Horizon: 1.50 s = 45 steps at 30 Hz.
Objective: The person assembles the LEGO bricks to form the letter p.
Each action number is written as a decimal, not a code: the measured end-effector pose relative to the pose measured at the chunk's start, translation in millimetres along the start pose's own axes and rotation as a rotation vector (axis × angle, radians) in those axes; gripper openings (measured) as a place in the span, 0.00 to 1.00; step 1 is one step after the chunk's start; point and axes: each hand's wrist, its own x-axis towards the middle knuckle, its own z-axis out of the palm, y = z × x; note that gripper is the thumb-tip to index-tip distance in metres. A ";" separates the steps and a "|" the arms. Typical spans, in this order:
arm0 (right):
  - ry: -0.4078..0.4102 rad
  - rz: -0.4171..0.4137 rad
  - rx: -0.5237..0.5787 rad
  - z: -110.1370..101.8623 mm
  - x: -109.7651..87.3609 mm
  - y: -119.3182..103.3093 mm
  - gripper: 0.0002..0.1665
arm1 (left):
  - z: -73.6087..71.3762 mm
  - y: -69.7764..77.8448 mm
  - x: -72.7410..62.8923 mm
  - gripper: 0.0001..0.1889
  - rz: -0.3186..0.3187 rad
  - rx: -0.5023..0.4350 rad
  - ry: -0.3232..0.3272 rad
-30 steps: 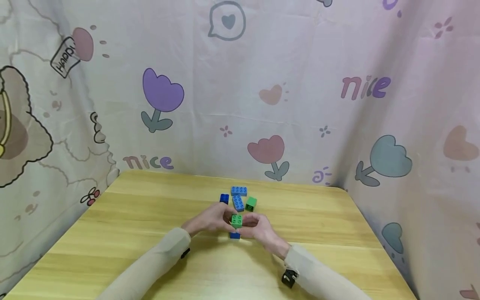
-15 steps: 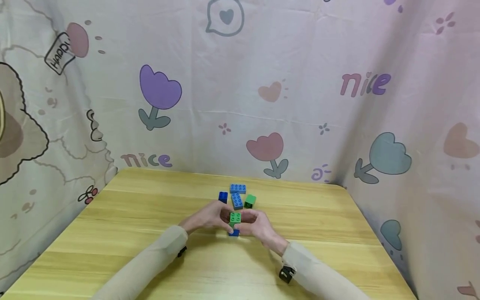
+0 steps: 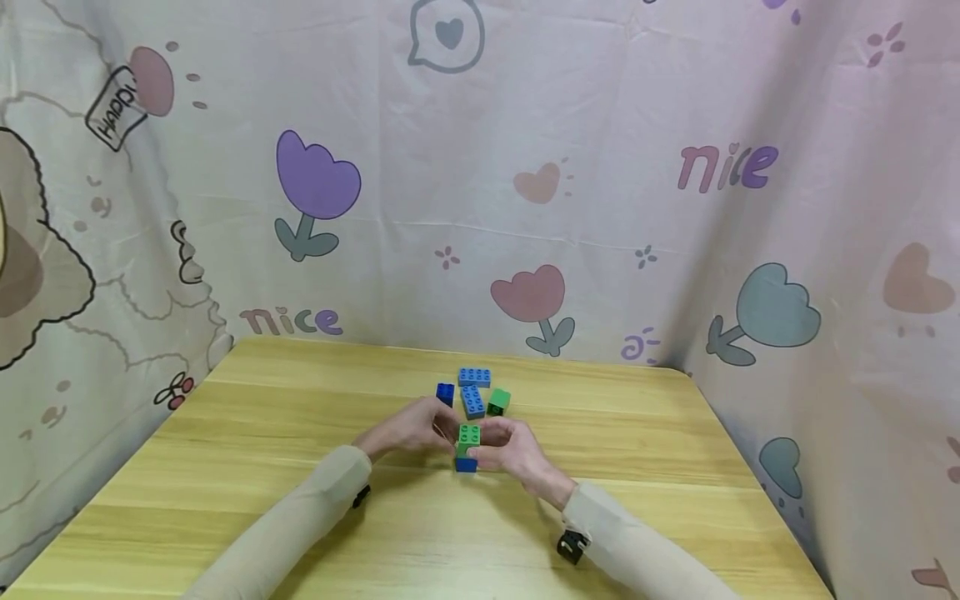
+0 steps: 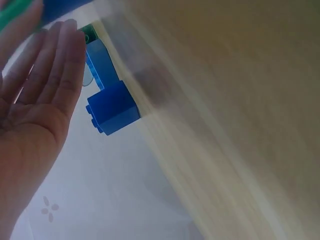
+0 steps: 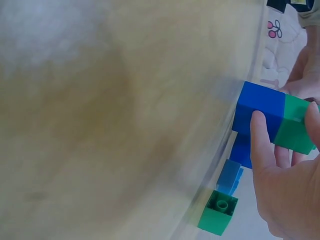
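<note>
Right hand (image 3: 521, 457) pinches the green block (image 3: 468, 432), which sits studs-up and square on the dark blue block (image 3: 466, 466), one finger laid along the blue side; probably gripped there to steady the pair. Pair stands upright over the middle of the desk (image 3: 637, 467); can't tell if its base touches. Left hand (image 3: 412, 427) has fingers straight and spread off the thumb, just beside the pair, likely as a side guard; contact unclear. Behind: small blue block (image 3: 446, 392) upright, slanted long blue block (image 3: 473, 402), crosswise long blue block (image 3: 475, 377), spare green block (image 3: 498, 401) tipped, hollow side towards the person. Both hands stand between the person and these; curtain (image 3: 450, 200) closes off the back.
</note>
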 end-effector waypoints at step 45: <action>-0.001 0.001 0.000 0.5 -0.1 0.2 0.29 | -7.5 -15.7 30.3 0.10 -0.154 -0.076 0.323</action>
